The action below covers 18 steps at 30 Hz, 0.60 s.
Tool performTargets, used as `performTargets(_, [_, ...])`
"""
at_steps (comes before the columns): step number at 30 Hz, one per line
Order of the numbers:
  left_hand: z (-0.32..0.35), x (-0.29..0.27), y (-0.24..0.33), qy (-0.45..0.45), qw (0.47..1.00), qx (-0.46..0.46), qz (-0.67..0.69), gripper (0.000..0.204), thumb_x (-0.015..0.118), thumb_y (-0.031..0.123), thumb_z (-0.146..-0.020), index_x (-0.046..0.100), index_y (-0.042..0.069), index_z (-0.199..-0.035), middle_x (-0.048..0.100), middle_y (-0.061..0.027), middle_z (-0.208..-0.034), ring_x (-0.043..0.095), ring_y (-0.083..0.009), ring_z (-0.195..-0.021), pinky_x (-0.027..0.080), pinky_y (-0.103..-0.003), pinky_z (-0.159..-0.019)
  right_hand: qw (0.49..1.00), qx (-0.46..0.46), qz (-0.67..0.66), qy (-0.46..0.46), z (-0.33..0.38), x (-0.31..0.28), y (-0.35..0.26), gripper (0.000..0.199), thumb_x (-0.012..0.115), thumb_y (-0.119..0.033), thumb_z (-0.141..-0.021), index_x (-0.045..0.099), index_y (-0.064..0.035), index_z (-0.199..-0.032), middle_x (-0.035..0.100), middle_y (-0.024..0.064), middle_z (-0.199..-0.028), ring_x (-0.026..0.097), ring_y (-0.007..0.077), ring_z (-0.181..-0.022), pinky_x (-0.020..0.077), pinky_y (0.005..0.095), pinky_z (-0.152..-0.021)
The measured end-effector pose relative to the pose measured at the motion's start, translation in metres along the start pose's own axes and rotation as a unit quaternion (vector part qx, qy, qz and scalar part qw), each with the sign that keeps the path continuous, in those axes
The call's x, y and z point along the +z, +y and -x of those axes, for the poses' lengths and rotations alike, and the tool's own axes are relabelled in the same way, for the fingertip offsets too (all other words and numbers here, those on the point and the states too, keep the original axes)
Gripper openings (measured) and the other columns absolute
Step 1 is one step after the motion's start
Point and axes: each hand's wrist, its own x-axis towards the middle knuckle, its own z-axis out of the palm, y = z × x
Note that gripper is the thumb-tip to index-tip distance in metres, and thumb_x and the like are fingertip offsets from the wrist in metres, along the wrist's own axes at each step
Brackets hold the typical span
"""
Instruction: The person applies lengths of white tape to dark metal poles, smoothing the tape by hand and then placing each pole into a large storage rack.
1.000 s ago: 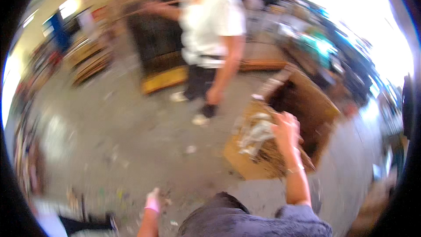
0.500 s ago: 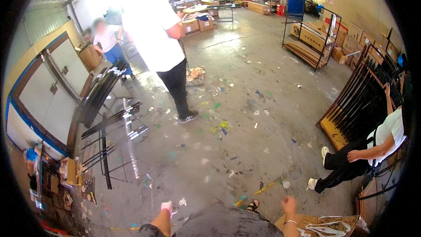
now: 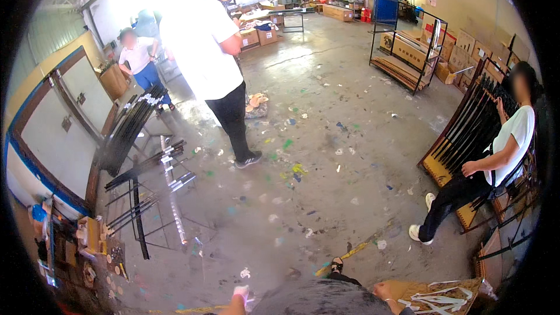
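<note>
My left hand (image 3: 241, 292) hangs low in front of my dark shirt (image 3: 315, 298), with something pale pink and white about the wrist; its fingers are too small and bright to make out. On the other side my right hand (image 3: 382, 290) is beside a cardboard sheet or box (image 3: 408, 289), on which white strips (image 3: 446, 298) lie. A thin pale band circles my right wrist. The right fingers are blurred, and I cannot tell whether they touch the cardboard. No held thing shows in either hand. One foot in a dark sandal (image 3: 336, 265) is stepping forward on the floor.
Black bars lie on a low stand (image 3: 169, 163) at left, with more bars (image 3: 131, 128) behind. One person (image 3: 204, 52) stands ahead, another (image 3: 139, 55) farther back. At right a person (image 3: 507, 140) touches a rack of dark rods (image 3: 466, 122). A wheeled frame (image 3: 402, 64) holds boards.
My right hand has come down beside the cardboard, and my left hand has moved lower and a little right. My sandalled foot shows further out. The person at right shows more fully.
</note>
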Motion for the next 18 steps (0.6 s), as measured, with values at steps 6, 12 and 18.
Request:
performTargets(6, [-0.069,0.045,0.063,-0.04,0.985,0.005,0.167,0.049,0.052,0.028,-0.088,0.036,-0.001,-0.123,0.06,-0.0215,-0.092,0.063,-0.0368,-0.081,0.051,-0.05,-0.064,0.99,-0.055,-0.106,0.072,-0.037,-0.028,-0.052,0.01,0.06,-0.008,-0.07,0.063,0.0001,-0.076,0.059,0.007,-0.06,0.053,0.013,-0.048,0.0387,0.0258,-0.041])
performTargets(12, [-0.131,0.115,0.087,-0.114,0.964,0.23,0.077,0.047,0.052,0.022,-0.088,0.032,-0.002,-0.124,0.058,-0.0277,-0.097,0.061,-0.0416,-0.082,0.052,-0.05,-0.066,0.99,0.065,-0.12,-0.027,-0.027,-0.024,-0.075,0.017,0.06,-0.012,-0.074,0.063,0.0008,-0.085,0.061,0.0072,-0.063,0.058,0.0152,-0.055,0.0462,0.0274,-0.049])
performTargets(18, [-0.088,0.11,0.075,-0.086,0.986,0.142,-0.006,0.037,0.056,0.024,-0.086,0.047,-0.004,-0.108,0.062,-0.0229,-0.088,0.064,-0.0316,-0.071,0.053,-0.04,-0.057,0.995,0.086,-0.036,-0.028,0.019,-0.046,-0.102,0.019,0.061,-0.015,-0.076,0.063,0.0017,-0.084,0.063,0.0093,-0.066,0.059,0.0168,-0.056,0.048,0.0295,-0.053])
